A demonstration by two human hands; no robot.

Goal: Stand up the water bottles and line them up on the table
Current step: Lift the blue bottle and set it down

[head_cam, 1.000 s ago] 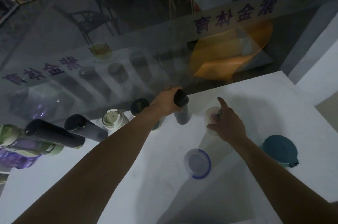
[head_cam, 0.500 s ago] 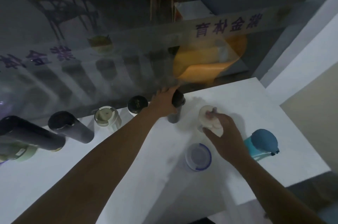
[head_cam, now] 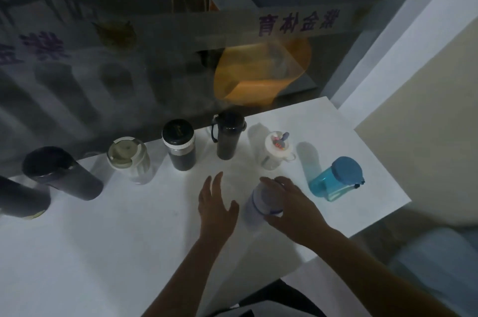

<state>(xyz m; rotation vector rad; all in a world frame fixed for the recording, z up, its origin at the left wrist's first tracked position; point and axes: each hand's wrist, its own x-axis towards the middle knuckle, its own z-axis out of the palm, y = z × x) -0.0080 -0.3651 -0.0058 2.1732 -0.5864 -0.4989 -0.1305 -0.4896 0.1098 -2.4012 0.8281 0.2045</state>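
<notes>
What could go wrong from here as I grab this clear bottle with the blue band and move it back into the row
1. Your right hand grips the clear bottle from its top; it may slip or tip when lifted.
2. The white-lidded bottle and the teal bottle stand close by; a swing could knock either over.
3. The teal bottle sits near the table edge and might fall off if bumped.

A glass pane (head_cam: 155,70) bears purple lettering (head_cam: 298,22).
</notes>
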